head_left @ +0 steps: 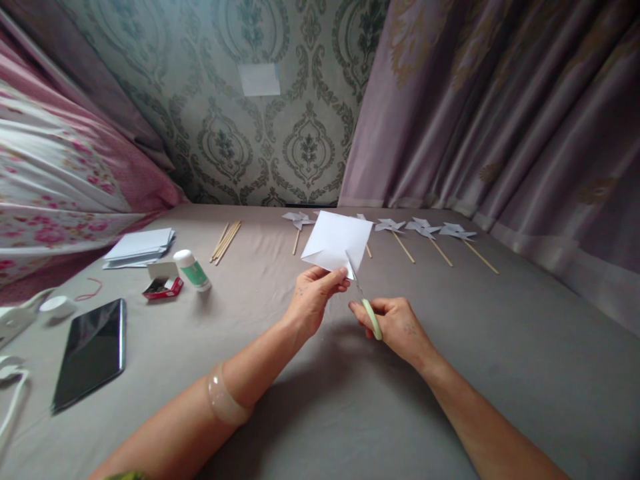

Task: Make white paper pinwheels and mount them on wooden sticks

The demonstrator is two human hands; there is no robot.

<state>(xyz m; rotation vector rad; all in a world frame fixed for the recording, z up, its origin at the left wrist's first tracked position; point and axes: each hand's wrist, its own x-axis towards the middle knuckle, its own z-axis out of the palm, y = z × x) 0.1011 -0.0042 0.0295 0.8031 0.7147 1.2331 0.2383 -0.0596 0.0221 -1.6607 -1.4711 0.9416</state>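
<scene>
Several pinwheels (pixel 391 225), some behind white paper (pixel 337 237) in pinching left hand (pixel 313 300), scissors (pixel 371 320) in curled right hand (pixel 403 328), glue stick (pixel 194 271) leftward

The white paper (pixel 334 235) partly hides a pinwheel (pixel 365 217) behind it; the left edge crops the floral cloth (pixel 50 173).

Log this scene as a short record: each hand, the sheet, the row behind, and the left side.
Left hand: holds white paper near its lower corner
Right hand: holds scissors, blades at the paper
Sheet: apparent slit at left corner
Row behind: paper pinwheels on sticks
Left side: paper stack, red box, dark-screened device
</scene>
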